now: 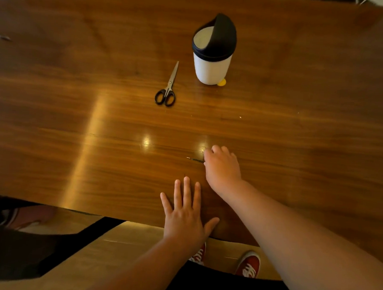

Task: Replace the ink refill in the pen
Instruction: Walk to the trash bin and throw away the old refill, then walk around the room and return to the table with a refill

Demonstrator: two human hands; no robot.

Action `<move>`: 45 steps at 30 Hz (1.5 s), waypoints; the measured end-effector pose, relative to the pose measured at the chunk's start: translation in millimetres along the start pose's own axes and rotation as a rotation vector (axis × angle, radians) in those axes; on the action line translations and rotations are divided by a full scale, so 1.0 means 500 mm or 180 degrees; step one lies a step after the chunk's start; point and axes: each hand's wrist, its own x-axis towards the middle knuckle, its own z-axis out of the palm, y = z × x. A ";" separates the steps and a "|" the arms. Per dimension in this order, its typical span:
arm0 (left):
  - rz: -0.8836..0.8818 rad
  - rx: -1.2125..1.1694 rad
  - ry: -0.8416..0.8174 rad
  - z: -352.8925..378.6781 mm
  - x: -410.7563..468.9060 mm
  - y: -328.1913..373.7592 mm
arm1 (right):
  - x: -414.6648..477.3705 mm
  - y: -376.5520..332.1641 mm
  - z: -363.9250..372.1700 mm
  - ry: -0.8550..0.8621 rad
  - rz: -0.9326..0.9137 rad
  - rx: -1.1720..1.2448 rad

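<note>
A thin dark ink refill (195, 160) with a pale tip lies on the wooden table (119, 141), pointing left. My right hand (222, 166) is curled knuckles-up over its right end, fingertips closed on it against the tabletop. The rest of the refill is hidden under that hand. My left hand (186, 213) lies flat on the table near the front edge, palm down and fingers spread, holding nothing. It sits just below and left of the right hand. No pen body shows anywhere in view.
Black-handled scissors (167, 88) lie shut farther back at the centre. A white desk bin with a black swing lid (213, 50) stands behind them to the right, with a small yellow piece (222, 82) at its base. The table's front edge (137, 220) runs by my left wrist.
</note>
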 end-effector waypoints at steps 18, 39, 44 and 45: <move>-0.0023 0.0033 -0.0200 -0.022 -0.012 0.002 | -0.187 0.074 -0.041 -0.0336 0.1383 0.2684; -0.1130 -0.2398 0.0560 0.058 -0.514 0.061 | -0.608 0.162 -0.129 -0.1545 0.0976 0.2948; -0.2536 -0.2954 -0.0096 0.234 -0.661 0.003 | -0.599 0.064 -0.098 -0.2066 0.0249 0.2372; -0.2775 -0.3030 -0.0191 0.265 -0.699 -0.007 | -0.595 0.035 -0.092 -0.2140 0.0112 0.2283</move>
